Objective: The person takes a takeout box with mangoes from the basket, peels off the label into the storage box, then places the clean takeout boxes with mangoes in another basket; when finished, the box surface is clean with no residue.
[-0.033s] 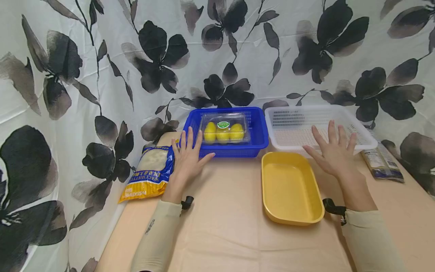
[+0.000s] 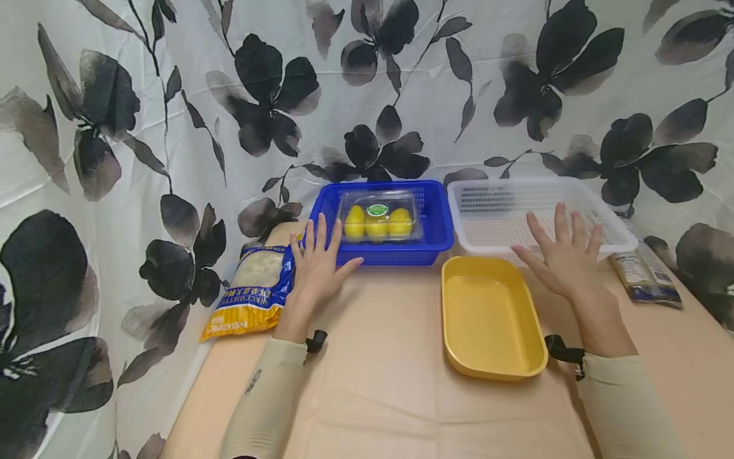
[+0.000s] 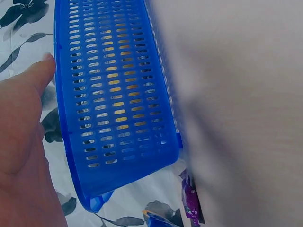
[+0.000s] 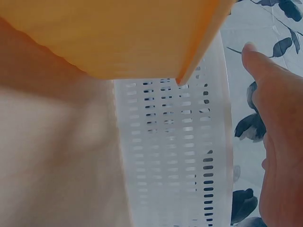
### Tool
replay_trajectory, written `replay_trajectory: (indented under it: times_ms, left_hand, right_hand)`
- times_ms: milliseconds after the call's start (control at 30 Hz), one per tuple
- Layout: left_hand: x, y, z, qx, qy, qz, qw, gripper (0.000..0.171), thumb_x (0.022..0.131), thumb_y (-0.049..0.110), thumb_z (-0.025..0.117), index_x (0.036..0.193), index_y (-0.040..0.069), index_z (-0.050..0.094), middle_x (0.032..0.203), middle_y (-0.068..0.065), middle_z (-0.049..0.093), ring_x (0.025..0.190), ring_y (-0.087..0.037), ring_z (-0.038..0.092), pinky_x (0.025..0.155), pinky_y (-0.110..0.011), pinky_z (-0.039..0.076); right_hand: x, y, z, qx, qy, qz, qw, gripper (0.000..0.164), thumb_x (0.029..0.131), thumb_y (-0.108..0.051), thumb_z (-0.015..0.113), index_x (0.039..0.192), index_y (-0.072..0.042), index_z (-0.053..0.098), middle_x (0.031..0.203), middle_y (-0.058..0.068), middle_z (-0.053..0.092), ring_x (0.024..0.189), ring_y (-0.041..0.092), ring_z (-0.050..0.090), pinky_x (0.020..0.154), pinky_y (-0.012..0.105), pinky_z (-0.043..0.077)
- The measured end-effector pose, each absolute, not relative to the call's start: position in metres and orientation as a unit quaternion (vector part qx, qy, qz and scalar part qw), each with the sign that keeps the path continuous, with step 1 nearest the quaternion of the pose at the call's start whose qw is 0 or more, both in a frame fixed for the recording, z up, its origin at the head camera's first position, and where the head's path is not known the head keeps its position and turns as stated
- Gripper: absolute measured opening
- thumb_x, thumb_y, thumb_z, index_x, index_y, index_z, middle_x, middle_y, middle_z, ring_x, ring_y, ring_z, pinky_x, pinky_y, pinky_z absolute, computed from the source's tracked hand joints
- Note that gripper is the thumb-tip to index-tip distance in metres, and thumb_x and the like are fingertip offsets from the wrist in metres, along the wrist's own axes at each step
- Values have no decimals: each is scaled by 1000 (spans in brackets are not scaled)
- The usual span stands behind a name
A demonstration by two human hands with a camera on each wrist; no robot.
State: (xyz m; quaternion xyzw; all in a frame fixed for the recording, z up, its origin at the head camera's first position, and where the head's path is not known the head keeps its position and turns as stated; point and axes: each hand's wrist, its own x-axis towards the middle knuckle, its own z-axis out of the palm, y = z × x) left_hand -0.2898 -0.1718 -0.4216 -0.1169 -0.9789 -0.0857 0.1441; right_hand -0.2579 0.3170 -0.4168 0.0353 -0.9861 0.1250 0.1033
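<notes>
With its fingers spread, my left hand (image 2: 315,274) hovers at the front left corner of a blue basket (image 2: 395,257) and holds nothing. In that basket lies a clear plastic box (image 2: 410,203) with several yellow, egg-shaped fruits (image 2: 376,226) and a green label. Left of the hand is a blue and yellow bag of orecchiette pasta (image 2: 249,296). My right hand (image 2: 568,268), fingers also spread, is in front of a white basket (image 2: 487,239) and grips nothing. Beside it stands a yellow tray (image 2: 493,319). The left wrist view shows the blue basket's slotted side (image 3: 113,94) near the thumb.
To the right of the white basket lies a flat packet (image 2: 648,277) with a dark blue end. A small purple wrapper (image 3: 190,198) shows in the left wrist view. Behind the baskets hangs a floral cloth (image 2: 447,102). A peach cloth (image 2: 378,382) covers the table.
</notes>
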Motion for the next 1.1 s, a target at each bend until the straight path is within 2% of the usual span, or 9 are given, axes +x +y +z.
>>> replay_trajectory:
  times_ms: [233,500,633,767,867,1000,1100]
  left_hand:
    - [-289,-171,-420,-110,-980,-92,137,98,97,78,44,167,32,-7,173,-4,-24,160,-32,-23,120,-63,-27]
    - [-291,-176,-420,-103,-979,-98,144,96,97,79,40,167,32,-6,171,-1,-28,159,-29,-27,122,-69,-17]
    - [-296,-183,-421,-93,-975,-132,154,95,97,81,37,168,31,-1,172,-1,-26,159,-27,-26,120,-69,-20]
    - [-303,-191,-424,-78,-955,-234,163,89,100,75,39,168,31,2,174,-1,-21,162,-27,-19,123,-67,-18]
    - [-308,-198,-429,-69,-923,-345,154,83,104,64,45,168,33,3,175,-1,-17,163,-29,-10,127,-64,-7]
    - [-313,-204,-437,-63,-882,-447,137,80,106,53,52,169,31,7,176,-7,-10,163,-33,-3,129,-64,7]
    - [-318,-206,-442,-62,-869,-471,140,79,106,48,55,169,22,14,176,-14,1,163,-35,2,129,-61,9]
  right_hand:
    - [-256,318,-412,40,-985,130,109,83,103,-72,34,168,-30,5,167,13,-35,155,50,-26,111,73,-30]
    - [-251,320,-408,27,-985,127,114,86,102,-73,34,168,-29,4,166,11,-37,154,50,-28,112,72,-31]
    - [-246,320,-399,33,-982,130,133,85,102,-72,34,168,-28,3,168,14,-33,155,53,-20,114,74,-26]
    - [-236,311,-379,63,-961,205,173,83,104,-61,46,169,-27,6,173,13,-21,157,55,-7,118,77,-15]
    - [-232,296,-359,97,-931,297,191,82,104,-47,57,169,-28,11,176,9,-8,159,52,0,118,80,-3]
    - [-241,273,-332,137,-893,390,180,76,104,-37,60,168,-34,18,177,3,6,159,45,16,119,78,14]
    - [-256,255,-316,152,-874,438,143,73,106,-39,58,167,-39,18,176,0,11,155,43,27,116,76,29]
